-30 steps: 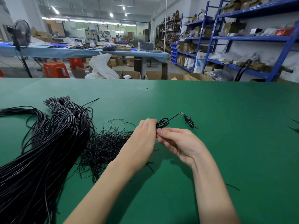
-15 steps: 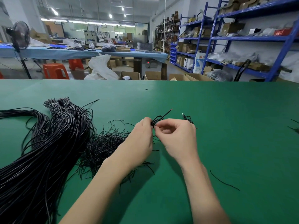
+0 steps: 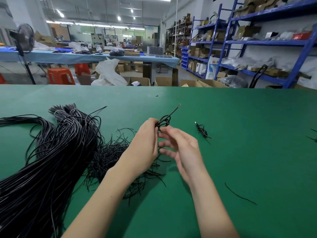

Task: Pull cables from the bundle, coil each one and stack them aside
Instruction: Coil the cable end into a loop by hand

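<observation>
Left hand (image 3: 145, 143) has the grip, pinching a small coiled cable (image 3: 163, 121) above the green tabletop (image 3: 240, 117); right hand (image 3: 181, 148) hovers beside it, fingers loose and empty. One finished coil (image 3: 202, 131) lies aside, while the big cable bundle (image 3: 42, 160) looks barely dented, so early days.

On the green worktop (image 3: 240, 117): 1 big cable bundle (image 3: 42, 169), 1 tangle of short wire offcuts (image 3: 113, 157), 2 coiled cables, one held (image 3: 163, 121) and one lying (image 3: 202, 131), 1 stray wire piece (image 3: 240, 194), 2 hands, left (image 3: 145, 148) and right (image 3: 185, 152).

Cable bundle (image 3: 39, 169) cut off at left edge; shelf (image 3: 274, 42) contents blurred.
</observation>
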